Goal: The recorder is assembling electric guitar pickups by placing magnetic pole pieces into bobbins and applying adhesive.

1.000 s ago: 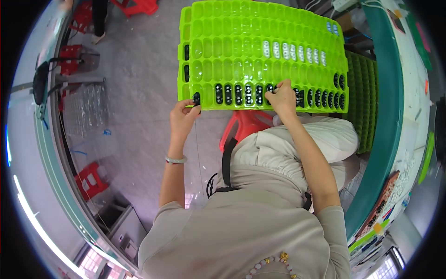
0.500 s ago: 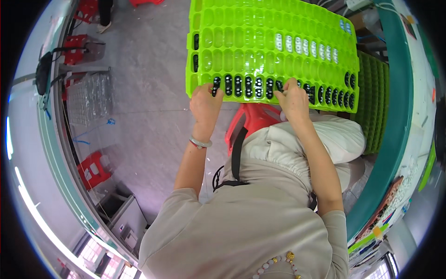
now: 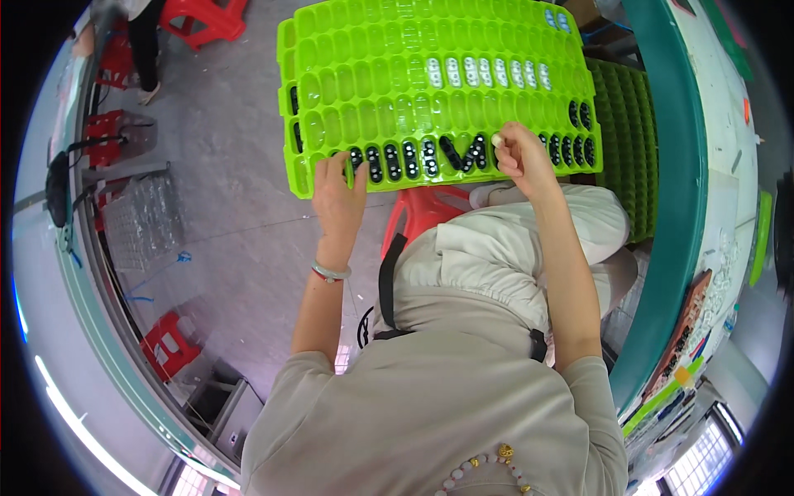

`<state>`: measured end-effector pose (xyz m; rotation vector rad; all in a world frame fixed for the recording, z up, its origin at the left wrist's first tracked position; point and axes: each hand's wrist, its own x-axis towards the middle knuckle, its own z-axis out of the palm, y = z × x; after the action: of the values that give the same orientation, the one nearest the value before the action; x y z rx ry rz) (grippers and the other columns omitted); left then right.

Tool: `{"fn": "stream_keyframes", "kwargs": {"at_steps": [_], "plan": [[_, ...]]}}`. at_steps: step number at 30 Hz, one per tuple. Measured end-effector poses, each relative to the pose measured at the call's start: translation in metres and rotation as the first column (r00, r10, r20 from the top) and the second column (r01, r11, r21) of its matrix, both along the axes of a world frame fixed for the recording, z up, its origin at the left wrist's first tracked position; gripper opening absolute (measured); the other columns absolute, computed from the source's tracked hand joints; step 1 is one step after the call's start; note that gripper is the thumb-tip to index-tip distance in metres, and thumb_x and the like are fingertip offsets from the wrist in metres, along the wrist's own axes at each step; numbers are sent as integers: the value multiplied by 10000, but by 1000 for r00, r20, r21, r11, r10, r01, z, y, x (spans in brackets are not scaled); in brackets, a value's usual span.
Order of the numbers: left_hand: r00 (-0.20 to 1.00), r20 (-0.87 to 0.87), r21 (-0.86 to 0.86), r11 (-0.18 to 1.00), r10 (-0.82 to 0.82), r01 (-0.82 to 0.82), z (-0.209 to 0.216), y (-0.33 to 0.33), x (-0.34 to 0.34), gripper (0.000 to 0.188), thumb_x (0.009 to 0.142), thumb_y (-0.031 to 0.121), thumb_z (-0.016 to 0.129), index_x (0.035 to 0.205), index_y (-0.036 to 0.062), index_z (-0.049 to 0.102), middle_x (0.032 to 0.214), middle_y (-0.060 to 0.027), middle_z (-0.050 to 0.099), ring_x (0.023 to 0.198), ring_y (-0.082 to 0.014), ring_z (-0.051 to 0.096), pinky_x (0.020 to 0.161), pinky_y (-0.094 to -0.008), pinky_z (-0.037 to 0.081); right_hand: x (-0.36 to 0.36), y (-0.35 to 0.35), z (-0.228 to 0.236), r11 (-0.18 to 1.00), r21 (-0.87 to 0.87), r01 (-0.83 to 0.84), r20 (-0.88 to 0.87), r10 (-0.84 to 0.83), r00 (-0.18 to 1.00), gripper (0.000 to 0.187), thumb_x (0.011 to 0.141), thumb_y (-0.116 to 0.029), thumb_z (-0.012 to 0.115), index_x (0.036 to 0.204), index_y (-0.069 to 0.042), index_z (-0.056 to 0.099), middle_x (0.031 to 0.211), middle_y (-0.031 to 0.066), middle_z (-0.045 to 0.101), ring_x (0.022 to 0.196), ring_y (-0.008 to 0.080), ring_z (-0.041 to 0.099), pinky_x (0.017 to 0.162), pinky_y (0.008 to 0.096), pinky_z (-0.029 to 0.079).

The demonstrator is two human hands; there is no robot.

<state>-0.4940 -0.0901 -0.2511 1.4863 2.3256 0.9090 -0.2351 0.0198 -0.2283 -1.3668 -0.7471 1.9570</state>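
Note:
A bright green tray [image 3: 356,87] with rows of oval pockets lies across the top of the view. Along its near row run long black pieces with white dots, one of them [image 3: 390,162] upright in its pocket. Midway, two such pieces lean against each other, the left one [image 3: 451,153] tilted. My left hand [image 3: 337,202] is at the near left corner, thumb and fingers apart around the row's end. Above the row's right part, my right hand [image 3: 528,161] pinches a small pale thing [image 3: 497,140], too small to name.
White pieces [image 3: 470,71] sit in a farther row, and blue ones [image 3: 556,20] at the far right corner. A stack of darker green trays [image 3: 624,132] stands right, beside a teal-edged bench [image 3: 674,207]. Red stools [image 3: 203,18] and another person's leg [image 3: 145,45] are at upper left.
The tray sits farther left in view. My right hand has left the black piece it gripped and moved right along the row. Two middle pieces now lean together. My left thumb and fingers have parted.

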Motion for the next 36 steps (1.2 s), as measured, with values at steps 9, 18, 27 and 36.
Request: {"fn": "stream_keyframes", "kwargs": {"at_steps": [9,18,27,36], "plan": [[921,97,-13,925,-377,380,-14,43,107,277,727,276,668,845,47,563,709,-102,594,650,-278,594,567,-358,473,-9,-30,-24,869,242,-432,861,14,509,225,727,-231,644,734,-6,642,692,152,622,659,293,611,635,359,478],[918,156,-77,922,-364,379,-16,43,96,234,712,113,630,917,43,541,685,-97,634,587,-292,609,519,-390,478,-29,-33,-37,807,296,-511,901,-58,430,191,709,-178,649,811,-16,649,731,193,617,694,335,608,665,395,483],[909,82,-57,908,-410,415,-12,37,89,157,692,64,645,841,36,606,765,-118,614,689,-275,601,594,-361,470,-21,-45,-46,780,368,-507,897,-154,415,130,724,-137,603,774,-24,565,698,187,597,667,344,598,595,444,472],[761,-47,124,752,-647,648,17,69,126,153,735,119,656,845,25,606,770,-104,615,592,-260,585,548,-348,466,108,-147,98,776,563,-285,792,-409,452,213,729,-80,647,922,-18,584,725,125,582,575,245,568,519,327,457]]}}
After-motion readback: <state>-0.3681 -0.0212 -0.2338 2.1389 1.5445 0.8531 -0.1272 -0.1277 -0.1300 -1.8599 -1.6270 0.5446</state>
